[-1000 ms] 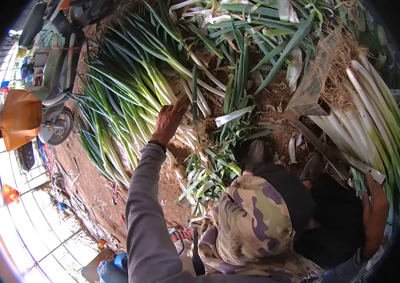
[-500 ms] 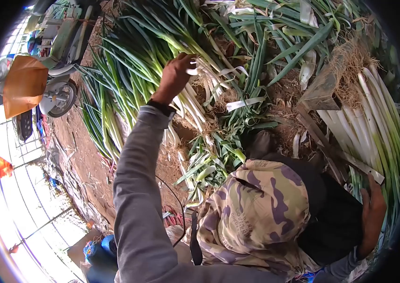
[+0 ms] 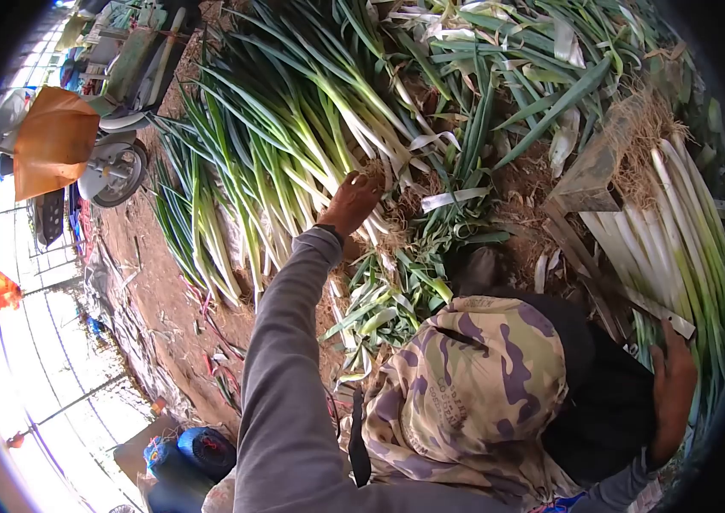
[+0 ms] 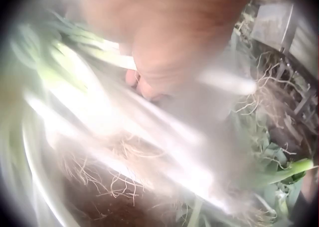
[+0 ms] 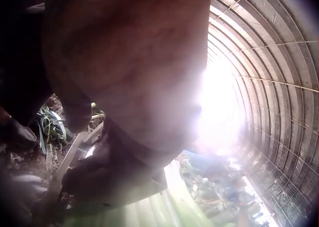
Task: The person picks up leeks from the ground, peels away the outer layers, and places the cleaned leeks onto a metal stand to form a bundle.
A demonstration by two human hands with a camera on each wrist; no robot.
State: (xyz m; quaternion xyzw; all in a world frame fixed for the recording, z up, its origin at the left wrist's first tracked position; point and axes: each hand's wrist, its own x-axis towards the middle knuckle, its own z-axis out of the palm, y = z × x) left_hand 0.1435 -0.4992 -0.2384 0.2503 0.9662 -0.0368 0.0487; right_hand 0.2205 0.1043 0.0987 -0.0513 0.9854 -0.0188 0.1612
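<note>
The left arm (image 3: 281, 342) has swung in towards the body, taking the left hand (image 3: 352, 203) off the far stalks and down to the nearer white ends of the spread leeks (image 3: 290, 128). The far stalks now lie beside the others on the bare earth (image 3: 165, 308), so that row reads as more even. The right hand (image 3: 674, 385) has hardly shifted. It rests by the bundled leeks (image 3: 709, 265), near the end of a pale flat strip (image 3: 662, 315), fingers extended and loosely apart.

The spread leeks fan out, dark green and ribbon-like at the tips, paling to smooth, glossy white shafts. The bundled ones lie close and nearly parallel inside an angular frame (image 3: 585, 192), which looks worn and hard-edged. Their roots (image 3: 649, 145) are a dry, wiry, straw-brown tangle. At the left wrist glare blurs the view, but the left fingers look curled round a slim, pale stalk (image 4: 107, 56).
</note>
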